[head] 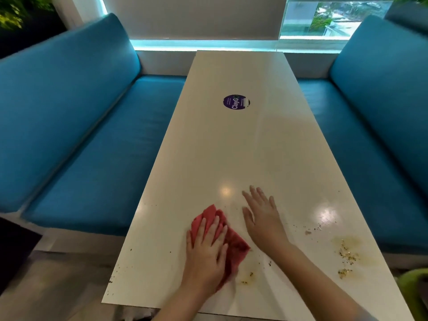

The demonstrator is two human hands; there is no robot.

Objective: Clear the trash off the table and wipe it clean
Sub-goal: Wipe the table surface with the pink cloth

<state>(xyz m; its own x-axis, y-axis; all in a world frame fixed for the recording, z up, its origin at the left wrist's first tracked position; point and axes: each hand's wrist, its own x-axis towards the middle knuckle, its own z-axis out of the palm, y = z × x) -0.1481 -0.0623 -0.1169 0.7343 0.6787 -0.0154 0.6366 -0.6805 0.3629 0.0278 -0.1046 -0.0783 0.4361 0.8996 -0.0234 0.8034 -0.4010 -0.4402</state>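
A long white table (pixel 231 154) runs away from me. My left hand (pixel 206 253) presses flat on a red cloth (pixel 236 244) near the table's front edge. My right hand (pixel 261 216) lies open with spread fingers, palm down, just right of the cloth and holding nothing. Yellowish smears with crumbs (pixel 346 253) mark the front right of the table. A smaller crumb smear (pixel 247 276) sits just right of the cloth's near end. Dark specks (pixel 122 269) dot the front left edge.
Blue cushioned benches stand on the left (pixel 92 158) and right (pixel 370 140) of the table. A round purple sticker (pixel 236 102) sits mid-table. A window (pixel 324 19) is behind the far end. Something green (pixel 414 288) shows at the lower right.
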